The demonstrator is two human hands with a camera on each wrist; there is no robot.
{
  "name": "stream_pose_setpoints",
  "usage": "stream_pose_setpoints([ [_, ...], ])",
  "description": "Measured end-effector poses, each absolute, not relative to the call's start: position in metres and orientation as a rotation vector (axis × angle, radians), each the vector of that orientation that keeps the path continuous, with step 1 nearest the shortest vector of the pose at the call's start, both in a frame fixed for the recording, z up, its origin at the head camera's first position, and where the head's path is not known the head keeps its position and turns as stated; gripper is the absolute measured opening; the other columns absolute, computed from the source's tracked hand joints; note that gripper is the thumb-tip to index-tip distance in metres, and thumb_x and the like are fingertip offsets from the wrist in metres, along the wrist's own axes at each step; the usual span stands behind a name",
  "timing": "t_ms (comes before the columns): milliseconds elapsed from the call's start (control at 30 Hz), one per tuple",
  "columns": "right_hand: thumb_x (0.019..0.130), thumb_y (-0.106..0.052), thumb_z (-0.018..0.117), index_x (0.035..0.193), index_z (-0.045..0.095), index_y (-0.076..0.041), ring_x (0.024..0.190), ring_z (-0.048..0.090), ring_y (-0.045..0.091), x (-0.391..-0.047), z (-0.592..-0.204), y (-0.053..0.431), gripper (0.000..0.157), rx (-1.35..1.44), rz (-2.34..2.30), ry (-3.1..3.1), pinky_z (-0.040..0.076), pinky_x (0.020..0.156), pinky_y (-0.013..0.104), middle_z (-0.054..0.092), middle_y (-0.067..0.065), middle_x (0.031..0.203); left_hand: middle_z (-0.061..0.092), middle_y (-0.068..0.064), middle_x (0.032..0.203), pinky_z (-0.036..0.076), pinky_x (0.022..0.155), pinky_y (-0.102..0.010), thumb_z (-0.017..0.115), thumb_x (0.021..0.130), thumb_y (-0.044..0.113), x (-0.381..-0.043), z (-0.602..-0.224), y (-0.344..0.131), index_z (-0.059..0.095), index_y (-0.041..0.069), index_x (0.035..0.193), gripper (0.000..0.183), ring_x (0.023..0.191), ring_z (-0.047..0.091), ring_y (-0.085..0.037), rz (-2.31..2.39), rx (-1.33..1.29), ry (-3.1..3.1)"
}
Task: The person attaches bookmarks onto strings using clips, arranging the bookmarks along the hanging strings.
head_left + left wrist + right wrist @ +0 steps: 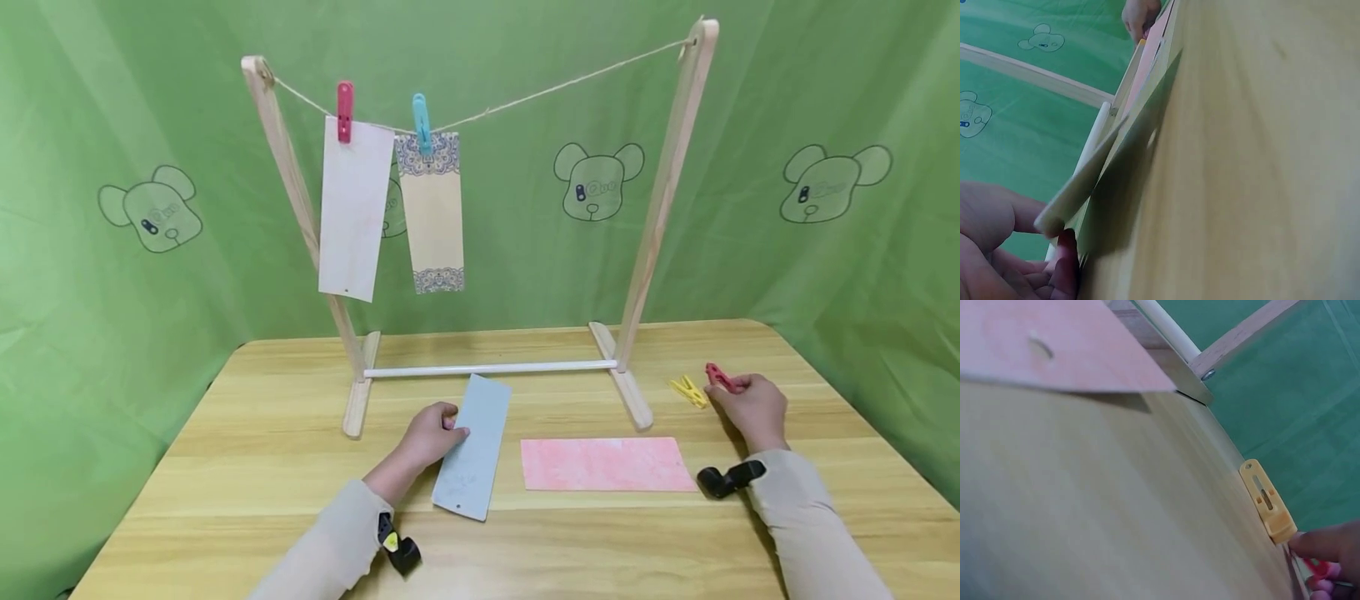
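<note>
My left hand point(429, 435) pinches the left edge of a pale blue card point(477, 450), thumb on top and fingers beneath. In the left wrist view that card point(1088, 178) is tilted, its edge raised over the table with a shadow below. At the right, my right hand point(752, 408) pinches a red clothespin point(722, 377) between thumb and fingers. Right beside its fingertips lies a yellow clothespin point(688, 392), large in the right wrist view. A pink card point(607, 464) lies flat between the two hands.
A wooden stand point(663, 200) with a sagging string point(570, 81) rises at the back. From the string hang a white card point(355, 217) under a red clothespin point(344, 112) and a patterned beige card point(433, 217) under a blue clothespin point(422, 123). A white rod point(487, 368) joins the feet.
</note>
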State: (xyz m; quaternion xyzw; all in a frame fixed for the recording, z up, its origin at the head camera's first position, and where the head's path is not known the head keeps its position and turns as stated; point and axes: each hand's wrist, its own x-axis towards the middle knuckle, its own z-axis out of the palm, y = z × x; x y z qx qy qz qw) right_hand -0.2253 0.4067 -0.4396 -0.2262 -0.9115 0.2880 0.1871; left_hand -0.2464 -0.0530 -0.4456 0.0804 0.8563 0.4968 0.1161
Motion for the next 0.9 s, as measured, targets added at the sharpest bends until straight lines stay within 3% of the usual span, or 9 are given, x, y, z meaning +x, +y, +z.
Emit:
stream_pose_setpoints([
  [233,0.084,-0.022,0.068,0.119,0.059,0.004,0.073,0.045,0.006,-0.233,-0.437,0.407,0.045,-0.766,0.959,-2.355,0.037,0.060,0.017,0.060,0.018,0.102,0.060,-0.009,0.083,0.051,0.066,-0.025,0.066,0.084,0.002,-0.253,-0.449,-0.060,0.061,-0.009,0.104,0.024,0.074,0.054,-0.015,1.512,0.232,2.469],
  [367,0.085,-0.027,0.069,0.120,0.060,0.000,0.071,0.040,-0.004,-0.236,-0.435,0.405,0.046,-0.748,1.006,-2.257,0.035,0.063,0.012,0.058,0.009,0.100,0.061,-0.010,0.084,0.051,0.067,-0.025,0.065,0.083,0.000,-0.253,-0.449,-0.061,0.063,-0.009,0.101,0.020,0.075,0.055,-0.015,1.558,0.230,2.431],
  [533,0.083,-0.030,0.071,0.120,0.061,-0.002,0.076,0.045,-0.007,-0.239,-0.419,0.391,0.047,-0.648,1.081,-2.140,0.038,0.070,0.009,0.055,-0.009,0.092,0.061,-0.009,0.084,0.050,0.066,-0.024,0.064,0.084,0.000,-0.253,-0.448,-0.062,0.063,-0.009,0.100,0.018,0.075,0.054,-0.014,1.624,0.242,2.399],
  [667,0.085,-0.027,0.070,0.117,0.062,-0.003,0.080,0.050,-0.008,-0.238,-0.401,0.375,0.041,-0.510,1.142,-2.077,0.041,0.073,0.006,0.054,-0.017,0.091,0.061,-0.008,0.084,0.048,0.064,-0.022,0.064,0.085,0.001,-0.255,-0.446,-0.064,0.064,-0.008,0.100,0.017,0.074,0.053,-0.013,1.692,0.253,2.382],
  [900,0.085,-0.014,0.070,0.118,0.062,-0.002,0.083,0.055,-0.004,-0.238,-0.372,0.340,0.036,-0.298,1.257,-2.037,0.045,0.070,0.003,0.058,-0.011,0.095,0.061,-0.009,0.086,0.048,0.067,-0.022,0.063,0.086,0.002,-0.260,-0.439,-0.061,0.064,-0.007,0.103,0.020,0.076,0.053,-0.013,1.813,0.243,2.350],
])
